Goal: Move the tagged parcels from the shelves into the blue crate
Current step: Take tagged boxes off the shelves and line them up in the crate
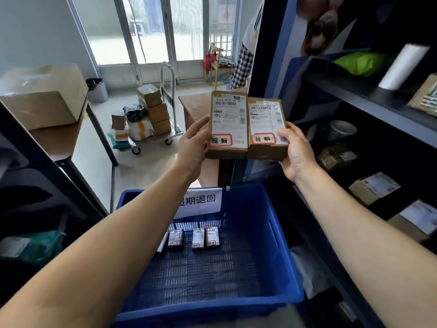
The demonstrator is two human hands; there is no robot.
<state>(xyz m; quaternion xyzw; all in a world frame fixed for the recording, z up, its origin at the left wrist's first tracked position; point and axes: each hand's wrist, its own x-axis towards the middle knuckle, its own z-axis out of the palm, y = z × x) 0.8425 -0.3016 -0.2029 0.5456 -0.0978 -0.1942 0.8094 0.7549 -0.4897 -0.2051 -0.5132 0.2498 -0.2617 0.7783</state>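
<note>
My left hand (192,144) grips one tagged parcel (227,125), my right hand (296,153) grips another (267,129), side by side and touching, above the blue crate (267,233).

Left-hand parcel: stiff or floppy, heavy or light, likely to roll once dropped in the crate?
Probably stiff: the left-hand parcel is a cardboard box with square edges, undented in the grip of the left hand. Likely light: it is held upright by its lower end alone. Flat faces, so it should lie, not roll.
</note>
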